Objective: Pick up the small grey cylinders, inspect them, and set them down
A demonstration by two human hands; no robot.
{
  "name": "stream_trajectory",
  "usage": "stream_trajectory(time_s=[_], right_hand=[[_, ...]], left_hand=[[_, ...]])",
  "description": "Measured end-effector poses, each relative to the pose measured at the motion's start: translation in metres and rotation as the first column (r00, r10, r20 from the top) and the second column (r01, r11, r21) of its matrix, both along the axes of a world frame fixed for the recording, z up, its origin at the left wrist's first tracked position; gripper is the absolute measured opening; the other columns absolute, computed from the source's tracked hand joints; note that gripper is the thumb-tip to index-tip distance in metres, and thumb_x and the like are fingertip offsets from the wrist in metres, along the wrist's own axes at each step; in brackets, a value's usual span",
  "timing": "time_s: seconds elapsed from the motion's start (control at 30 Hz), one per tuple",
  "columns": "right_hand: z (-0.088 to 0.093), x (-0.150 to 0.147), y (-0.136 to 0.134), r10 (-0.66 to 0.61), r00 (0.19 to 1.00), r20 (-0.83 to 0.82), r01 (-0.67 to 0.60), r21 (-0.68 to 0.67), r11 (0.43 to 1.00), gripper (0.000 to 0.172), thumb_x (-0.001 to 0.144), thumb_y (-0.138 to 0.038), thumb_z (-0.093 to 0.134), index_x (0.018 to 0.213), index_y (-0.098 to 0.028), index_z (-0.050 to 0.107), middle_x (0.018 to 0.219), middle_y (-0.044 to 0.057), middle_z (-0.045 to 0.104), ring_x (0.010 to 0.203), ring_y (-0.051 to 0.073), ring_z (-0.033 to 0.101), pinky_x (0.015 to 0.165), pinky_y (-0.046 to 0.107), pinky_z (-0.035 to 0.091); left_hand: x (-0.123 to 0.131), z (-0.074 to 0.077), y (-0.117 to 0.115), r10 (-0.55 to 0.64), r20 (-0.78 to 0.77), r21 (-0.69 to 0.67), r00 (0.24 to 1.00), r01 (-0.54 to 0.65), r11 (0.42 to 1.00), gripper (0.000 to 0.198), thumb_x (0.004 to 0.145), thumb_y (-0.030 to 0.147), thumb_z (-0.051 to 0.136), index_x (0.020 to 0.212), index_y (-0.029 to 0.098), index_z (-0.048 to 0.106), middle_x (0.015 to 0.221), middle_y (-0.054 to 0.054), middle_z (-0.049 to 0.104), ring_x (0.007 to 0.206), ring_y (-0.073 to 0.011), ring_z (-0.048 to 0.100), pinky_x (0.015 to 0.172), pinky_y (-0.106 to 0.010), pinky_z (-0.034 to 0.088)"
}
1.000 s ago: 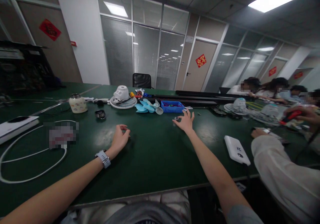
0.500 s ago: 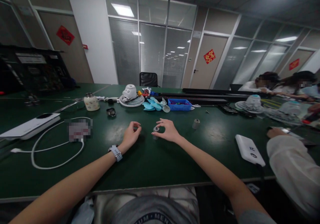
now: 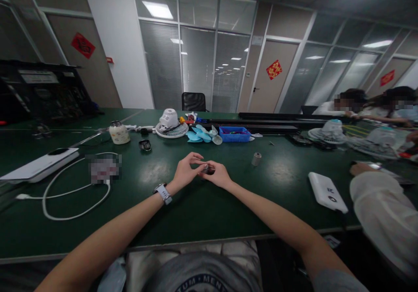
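Observation:
My left hand [image 3: 186, 171] and my right hand [image 3: 218, 174] meet above the middle of the green table [image 3: 196, 213]. Both are pinched on a small round metal part [image 3: 205, 168] held between their fingertips. A watch with a pale strap [image 3: 163, 193] sits on my left wrist. A small grey cylinder [image 3: 256, 159] stands on the table to the right of my hands, apart from them.
At the back lie a white fan body [image 3: 171, 124], blue fan blades [image 3: 201, 135], a blue tray [image 3: 234, 134], a cream jar [image 3: 119, 133] and a black ring [image 3: 144, 145]. A white cable [image 3: 65, 196] loops at left. A white box [image 3: 327, 192] and a co-worker's sleeve [image 3: 382, 213] are at right.
My right hand drew back from the far side of the table with a small part. Both hands then came together, fingertips now touching around it. The view tilted down slightly.

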State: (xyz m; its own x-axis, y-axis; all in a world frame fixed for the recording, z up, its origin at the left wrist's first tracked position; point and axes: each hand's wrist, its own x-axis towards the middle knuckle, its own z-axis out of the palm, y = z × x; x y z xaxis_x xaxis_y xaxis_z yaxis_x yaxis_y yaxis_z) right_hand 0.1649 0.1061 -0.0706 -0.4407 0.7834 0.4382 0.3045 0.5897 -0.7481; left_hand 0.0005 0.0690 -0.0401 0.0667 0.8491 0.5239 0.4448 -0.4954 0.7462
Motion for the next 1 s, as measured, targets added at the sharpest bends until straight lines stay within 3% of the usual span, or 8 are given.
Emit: stream_trajectory(time_s=[0.2, 0.37, 0.47, 0.53, 0.67, 0.8, 0.93, 1.0], right_hand=[[0.004, 0.001, -0.004, 0.006, 1.0, -0.019, -0.007, -0.021, 1.0, 0.043, 0.069, -0.046, 0.074, 0.104, -0.021, 0.065, 0.094, 0.003, 0.072, 0.083, 0.018, 0.068, 0.077, 0.031, 0.055], [0.005, 0.003, -0.005, 0.034, 0.999, -0.026, -0.034, -0.024, 0.999, 0.043, 0.07, -0.043, 0.074, 0.105, -0.02, 0.064, 0.098, 0.005, 0.071, 0.089, 0.019, 0.068, 0.081, 0.032, 0.055], [0.004, 0.005, -0.004, 0.024, 1.0, 0.003, -0.024, -0.007, 1.0, 0.046, 0.07, -0.042, 0.074, 0.11, -0.021, 0.062, 0.102, 0.005, 0.07, 0.092, 0.019, 0.067, 0.082, 0.033, 0.055], [0.004, 0.006, -0.005, 0.025, 1.0, 0.019, -0.026, 0.018, 1.0, 0.048, 0.071, -0.041, 0.074, 0.114, -0.023, 0.06, 0.105, 0.005, 0.069, 0.094, 0.019, 0.066, 0.082, 0.033, 0.054], [0.006, 0.006, -0.009, 0.025, 0.998, 0.066, -0.031, 0.09, 0.995, 0.049, 0.075, -0.04, 0.07, 0.119, -0.026, 0.057, 0.11, 0.003, 0.066, 0.094, 0.018, 0.065, 0.081, 0.032, 0.054], [0.01, 0.013, -0.006, -0.02, 0.988, 0.153, -0.003, 0.147, 0.989, 0.042, 0.076, -0.042, 0.068, 0.115, -0.027, 0.058, 0.105, 0.002, 0.067, 0.086, 0.017, 0.066, 0.077, 0.031, 0.053], [0.016, 0.047, 0.022, -0.221, 0.937, 0.271, 0.167, 0.209, 0.964, 0.038, 0.075, -0.038, 0.07, 0.11, -0.026, 0.06, 0.099, 0.002, 0.068, 0.082, 0.018, 0.066, 0.076, 0.032, 0.053], [0.018, 0.07, 0.04, -0.383, 0.867, 0.318, 0.312, 0.252, 0.916, 0.037, 0.075, -0.031, 0.07, 0.11, -0.025, 0.061, 0.1, 0.004, 0.068, 0.087, 0.02, 0.065, 0.081, 0.034, 0.051]], left_hand=[[-0.028, 0.011, 0.004, 0.035, 0.107, 0.044, 0.994, -0.04, 0.998, 0.039, 0.074, 0.042, 0.07, 0.099, 0.02, 0.05, 0.092, -0.007, 0.074, 0.095, -0.0231, 0.069, 0.088, -0.038, 0.049], [-0.063, -0.007, 0.003, -0.083, -0.057, -0.218, 0.995, 0.069, 0.973, 0.048, 0.072, 0.043, 0.071, 0.108, 0.02, 0.05, 0.092, -0.007, 0.075, 0.094, -0.0252, 0.069, 0.087, -0.042, 0.049], [-0.067, -0.018, 0.001, -0.162, -0.121, -0.344, 0.979, 0.111, 0.932, 0.048, 0.07, 0.042, 0.072, 0.109, 0.021, 0.052, 0.089, -0.005, 0.075, 0.093, -0.0242, 0.069, 0.089, -0.043, 0.047], [-0.065, -0.022, 0.001, -0.166, -0.121, -0.347, 0.979, 0.114, 0.931, 0.055, 0.068, 0.042, 0.074, 0.113, 0.022, 0.051, 0.095, -0.006, 0.074, 0.096, -0.0239, 0.067, 0.09, -0.042, 0.047], [-0.062, -0.029, 0.004, -0.031, -0.085, -0.254, 0.996, 0.009, 0.967, 0.074, 0.063, 0.047, 0.076, 0.125, 0.023, 0.046, 0.116, -0.01, 0.065, 0.101, -0.0247, 0.063, 0.084, -0.04, 0.049], [-0.06, -0.035, 0.011, 0.137, 0.006, -0.228, 0.991, -0.132, 0.965, 0.058, 0.076, 0.056, 0.06, 0.118, 0.018, 0.05, 0.11, -0.011, 0.064, 0.092, -0.0216, 0.063, 0.077, -0.036, 0.051], [-0.064, -0.036, 0.018, 0.238, 0.083, -0.24, 0.968, -0.213, 0.947, 0.048, 0.082, 0.059, 0.048, 0.106, 0.018, 0.055, 0.099, -0.008, 0.065, 0.084, -0.0191, 0.063, 0.073, -0.032, 0.05], [-0.068, -0.035, 0.022, 0.27, 0.078, -0.257, 0.96, -0.242, 0.936, 0.047, 0.082, 0.059, 0.047, 0.103, 0.018, 0.055, 0.093, -0.007, 0.067, 0.073, -0.0173, 0.063, 0.068, -0.031, 0.05]])
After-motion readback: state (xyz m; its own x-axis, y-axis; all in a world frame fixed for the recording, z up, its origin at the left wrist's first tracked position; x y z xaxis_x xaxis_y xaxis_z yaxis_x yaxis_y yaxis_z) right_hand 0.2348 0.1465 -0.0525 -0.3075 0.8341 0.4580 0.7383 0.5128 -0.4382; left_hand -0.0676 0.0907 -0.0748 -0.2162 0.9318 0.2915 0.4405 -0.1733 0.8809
